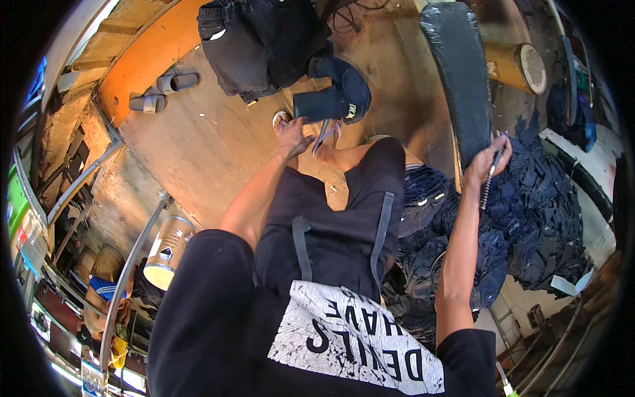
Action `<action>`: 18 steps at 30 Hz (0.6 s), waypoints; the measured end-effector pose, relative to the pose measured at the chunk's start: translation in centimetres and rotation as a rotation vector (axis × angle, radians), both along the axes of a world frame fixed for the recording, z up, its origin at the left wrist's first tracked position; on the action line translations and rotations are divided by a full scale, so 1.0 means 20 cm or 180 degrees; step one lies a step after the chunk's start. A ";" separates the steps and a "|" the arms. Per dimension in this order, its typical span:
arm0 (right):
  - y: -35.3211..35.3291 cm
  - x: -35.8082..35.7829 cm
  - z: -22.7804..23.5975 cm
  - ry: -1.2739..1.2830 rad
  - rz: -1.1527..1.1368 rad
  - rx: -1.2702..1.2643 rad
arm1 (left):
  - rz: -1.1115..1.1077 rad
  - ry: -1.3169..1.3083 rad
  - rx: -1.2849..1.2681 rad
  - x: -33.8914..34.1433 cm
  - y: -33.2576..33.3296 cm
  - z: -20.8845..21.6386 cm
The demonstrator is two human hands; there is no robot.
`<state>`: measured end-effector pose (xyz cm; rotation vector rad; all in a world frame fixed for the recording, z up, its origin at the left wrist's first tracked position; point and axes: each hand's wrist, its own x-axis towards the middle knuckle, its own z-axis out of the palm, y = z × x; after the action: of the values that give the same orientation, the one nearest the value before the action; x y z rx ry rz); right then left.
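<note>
My left hand (293, 137) reaches between my knees, thumb apart from the fingers. Its fingertips are at the lower corner of a folded navy cloth piece (344, 89) with small pale lettering; whether they touch it, I cannot tell. My right hand (489, 162) is closed around a slim dark rod (491, 175) with a coiled lower part. It is beside the near end of a long black padded board (456, 73), edged in wood. Dark shorts or trousers (254, 46) lie in a pile beyond the navy cloth.
A large heap of dark cloth pieces (536, 198) spreads at my right. A brown drum (516, 66) lies behind the board; another drum (169, 251) stands at my left. Grey sandals (162, 92) lie on the wooden floor (192, 145). Another person (99, 304) is at the far lower left.
</note>
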<state>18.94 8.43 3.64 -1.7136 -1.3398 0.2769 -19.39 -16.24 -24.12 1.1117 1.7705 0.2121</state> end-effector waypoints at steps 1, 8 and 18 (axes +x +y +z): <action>0.00 0.00 0.00 0.0091 -0.0054 0.0003 | -0.0258 0.0205 0.0060 0.05 0.04 -0.09; -0.02 -0.05 0.02 -0.0076 -0.0105 -0.0377 | -0.0398 -0.0125 -0.0111 0.23 0.16 -0.57; -0.04 -0.14 -0.01 -0.1314 -0.0229 -0.1299 | 0.2114 -0.0710 -0.1415 0.14 0.14 -1.17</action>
<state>16.09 7.66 3.54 -2.2463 -1.5903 0.1664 -16.65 -13.47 -47.55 0.1560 1.8100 0.3062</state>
